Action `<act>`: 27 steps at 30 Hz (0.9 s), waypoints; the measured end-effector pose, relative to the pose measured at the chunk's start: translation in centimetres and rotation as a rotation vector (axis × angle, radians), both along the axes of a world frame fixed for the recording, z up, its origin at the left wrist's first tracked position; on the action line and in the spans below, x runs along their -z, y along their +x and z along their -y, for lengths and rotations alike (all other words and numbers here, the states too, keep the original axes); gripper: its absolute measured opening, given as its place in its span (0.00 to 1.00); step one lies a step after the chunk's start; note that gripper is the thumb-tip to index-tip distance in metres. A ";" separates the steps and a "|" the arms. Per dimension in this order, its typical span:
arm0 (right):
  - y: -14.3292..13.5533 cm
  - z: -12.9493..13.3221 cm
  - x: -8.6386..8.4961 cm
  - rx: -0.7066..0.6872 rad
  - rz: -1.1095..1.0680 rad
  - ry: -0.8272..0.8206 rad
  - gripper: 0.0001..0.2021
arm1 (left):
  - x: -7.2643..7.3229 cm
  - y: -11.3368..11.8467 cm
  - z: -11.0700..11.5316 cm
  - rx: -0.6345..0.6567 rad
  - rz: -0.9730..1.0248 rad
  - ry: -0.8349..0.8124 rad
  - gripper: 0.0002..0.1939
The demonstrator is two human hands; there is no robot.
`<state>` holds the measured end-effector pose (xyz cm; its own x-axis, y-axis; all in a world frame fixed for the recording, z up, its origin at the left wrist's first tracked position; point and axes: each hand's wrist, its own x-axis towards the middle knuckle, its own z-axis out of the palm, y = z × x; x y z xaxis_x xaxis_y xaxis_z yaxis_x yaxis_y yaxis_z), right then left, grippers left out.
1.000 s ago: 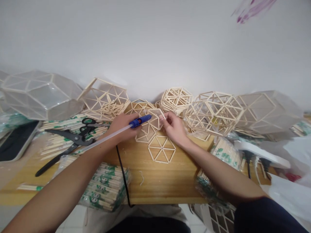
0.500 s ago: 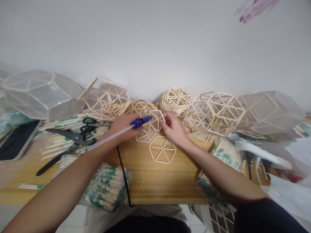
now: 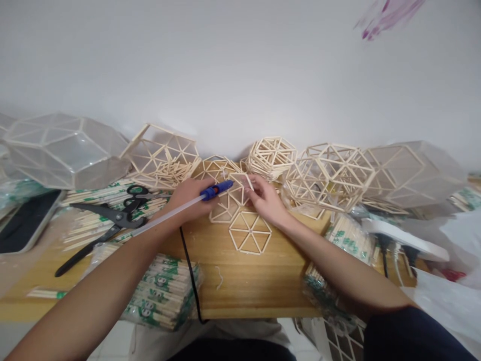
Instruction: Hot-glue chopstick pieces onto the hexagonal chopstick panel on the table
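My left hand (image 3: pixel 191 199) is wrapped round a blue hot glue gun (image 3: pixel 217 190), a long clear glue stick (image 3: pixel 169 216) jutting from its back end over my forearm. The gun's nose points right, at the joined wooden-stick frame (image 3: pixel 225 210) on the table. My right hand (image 3: pixel 266 198) pinches the right edge of this frame, fingers and thumb closed on a tilted stick panel. Just in front of it lies a flat hexagon of sticks (image 3: pixel 250 232) with spokes meeting in the middle. Where the nozzle meets the sticks is too small to make out.
Scissors (image 3: pixel 137 196) and black-handled cutters (image 3: pixel 112 220) lie left, near a phone (image 3: pixel 28 220). Packs of chopsticks (image 3: pixel 161 291) flank the front. Stick lattices (image 3: pixel 330 175) and a covered polyhedron (image 3: pixel 63 150) line the wall. A power strip (image 3: pixel 408 240) sits right; a black cord (image 3: pixel 191 273) crosses the table edge.
The view has shifted very slightly. Both hands stay almost where they were, the glue gun still at the frame and the right fingers still on its edge.
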<state>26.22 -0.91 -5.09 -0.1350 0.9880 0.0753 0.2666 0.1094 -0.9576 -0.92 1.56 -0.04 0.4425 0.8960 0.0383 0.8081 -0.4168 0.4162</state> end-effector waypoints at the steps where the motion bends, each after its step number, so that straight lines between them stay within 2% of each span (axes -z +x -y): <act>1: 0.0 0.0 0.0 -0.003 -0.017 -0.003 0.16 | 0.0 0.0 0.0 -0.002 0.005 -0.005 0.08; 9: 0.0 0.0 -0.2 -0.034 -0.072 0.017 0.17 | -0.2 0.1 0.1 -0.022 0.040 -0.047 0.08; 18: 0.0 0.0 -0.2 -0.037 -0.049 0.063 0.16 | 0.6 -0.1 -0.2 -0.013 0.117 -0.034 0.09; 27: 0.2 0.0 -0.3 -0.044 -0.070 0.037 0.15 | 0.9 -0.2 -0.3 -0.002 0.161 -0.054 0.10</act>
<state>26.39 -0.95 -4.79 -0.1714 0.9776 0.1220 0.1934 0.1548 -0.9688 -1.08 1.82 -0.91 0.4327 0.8995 0.0604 0.7301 -0.3889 0.5619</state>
